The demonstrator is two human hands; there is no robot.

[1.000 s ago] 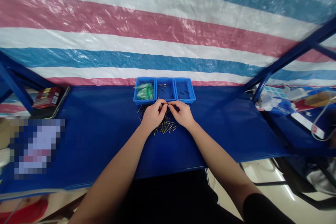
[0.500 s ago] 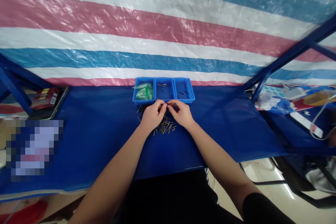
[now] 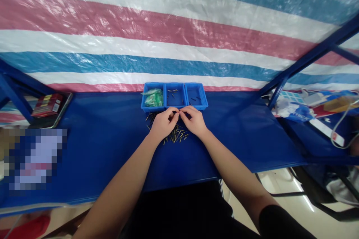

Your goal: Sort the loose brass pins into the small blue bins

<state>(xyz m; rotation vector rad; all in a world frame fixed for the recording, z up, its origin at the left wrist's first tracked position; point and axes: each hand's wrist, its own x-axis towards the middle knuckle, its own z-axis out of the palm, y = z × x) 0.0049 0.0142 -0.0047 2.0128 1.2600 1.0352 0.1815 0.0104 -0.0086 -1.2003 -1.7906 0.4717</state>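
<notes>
Just before the three blue plastic trays (image 3: 174, 96), our left hand (image 3: 162, 124) and right hand (image 3: 195, 121) pinch one thin, stiff, light brass pin (image 3: 178, 111) endwise above the loose pile of pins (image 3: 176, 134).

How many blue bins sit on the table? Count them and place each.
3, side by side at the table's far edge beyond the hands: the left bin holds green bags, the middle bin and the right bin hold a few small pins.
</notes>
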